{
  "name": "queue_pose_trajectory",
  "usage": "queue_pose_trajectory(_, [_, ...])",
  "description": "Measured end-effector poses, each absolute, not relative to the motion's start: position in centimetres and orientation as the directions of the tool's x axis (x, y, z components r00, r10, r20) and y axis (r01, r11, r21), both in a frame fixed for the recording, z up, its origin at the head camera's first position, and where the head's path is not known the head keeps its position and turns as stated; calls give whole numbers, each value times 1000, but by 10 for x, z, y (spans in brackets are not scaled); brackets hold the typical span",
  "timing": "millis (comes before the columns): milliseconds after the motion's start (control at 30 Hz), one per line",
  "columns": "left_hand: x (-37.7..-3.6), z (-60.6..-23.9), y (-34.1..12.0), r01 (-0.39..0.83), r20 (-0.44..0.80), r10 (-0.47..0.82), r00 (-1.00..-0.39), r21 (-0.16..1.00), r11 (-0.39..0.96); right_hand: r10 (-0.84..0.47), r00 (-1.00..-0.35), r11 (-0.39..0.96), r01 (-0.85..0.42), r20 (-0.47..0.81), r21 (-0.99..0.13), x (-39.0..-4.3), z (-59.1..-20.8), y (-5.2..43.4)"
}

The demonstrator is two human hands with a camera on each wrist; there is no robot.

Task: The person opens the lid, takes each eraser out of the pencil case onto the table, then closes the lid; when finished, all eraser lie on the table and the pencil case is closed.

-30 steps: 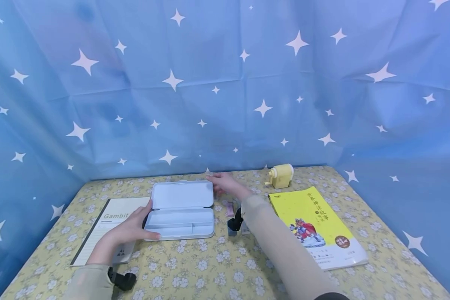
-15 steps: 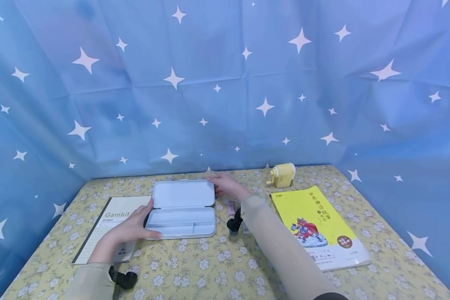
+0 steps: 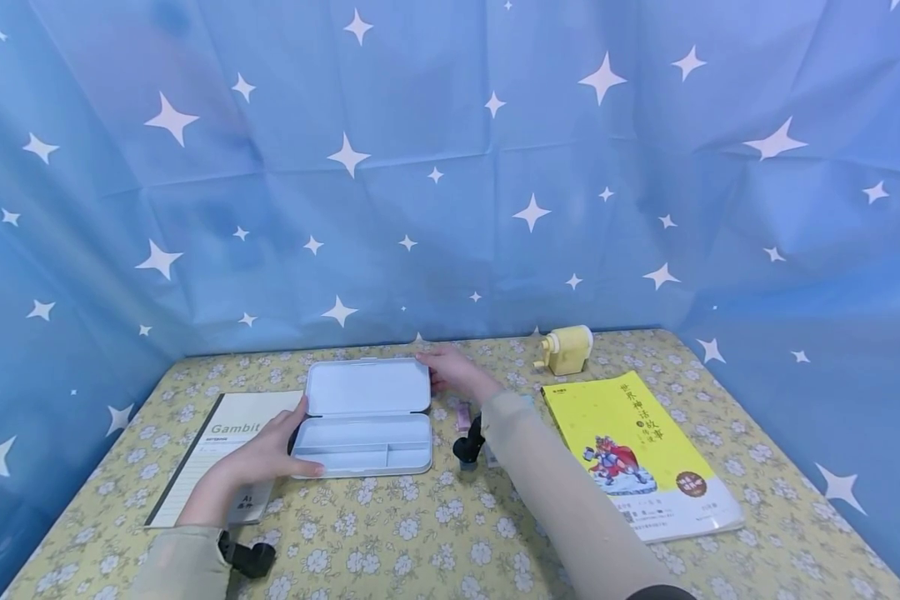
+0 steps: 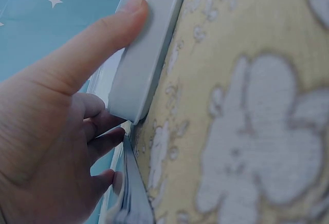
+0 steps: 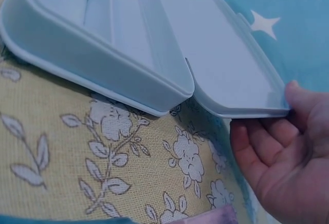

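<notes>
A pale blue pencil case (image 3: 367, 433) lies open on the flowered tablecloth, its tray empty and its lid (image 3: 367, 387) laid back. My left hand (image 3: 270, 454) holds the tray's front left corner. Its thumb lies along the front wall (image 4: 139, 75) and its fingers (image 4: 103, 142) curl round the left end. My right hand (image 3: 450, 371) holds the lid's far right corner. In the right wrist view its thumb (image 5: 300, 98) touches the lid's rim (image 5: 226, 70) and the fingers (image 5: 257, 152) curl beneath it.
A "Gambit" notebook (image 3: 225, 442) lies left of the case, partly under my left hand. A yellow book (image 3: 630, 446) lies on the right, with a yellow pencil sharpener (image 3: 566, 350) behind it. A small pink eraser (image 3: 462, 414) sits by my right forearm. Blue starred curtains enclose the table.
</notes>
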State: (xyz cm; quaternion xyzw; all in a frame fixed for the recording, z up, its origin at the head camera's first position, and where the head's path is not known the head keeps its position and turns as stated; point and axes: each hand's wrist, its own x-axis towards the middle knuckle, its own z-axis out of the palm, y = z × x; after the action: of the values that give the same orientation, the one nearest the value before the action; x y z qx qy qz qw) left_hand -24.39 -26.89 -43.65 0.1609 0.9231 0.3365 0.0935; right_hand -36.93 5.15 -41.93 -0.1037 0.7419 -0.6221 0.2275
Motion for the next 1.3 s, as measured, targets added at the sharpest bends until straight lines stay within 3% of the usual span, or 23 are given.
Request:
queue_pose_trajectory(667, [-243,-438,-270,256,-32,382,-924,691,676,-403,-886,255,131,-229,-958,-362,-408,55])
queue_pose_trajectory(1167, [-246,-440,-270,327,42,445,-895,740,588,-534,-814,224,127,-231,-966,-355,-396,66])
queue_pose_trajectory(1300, [-246,-435,-274,277,4,455,-890,798,535,-579,-781,215,128,-232,-968,-351,-392,68])
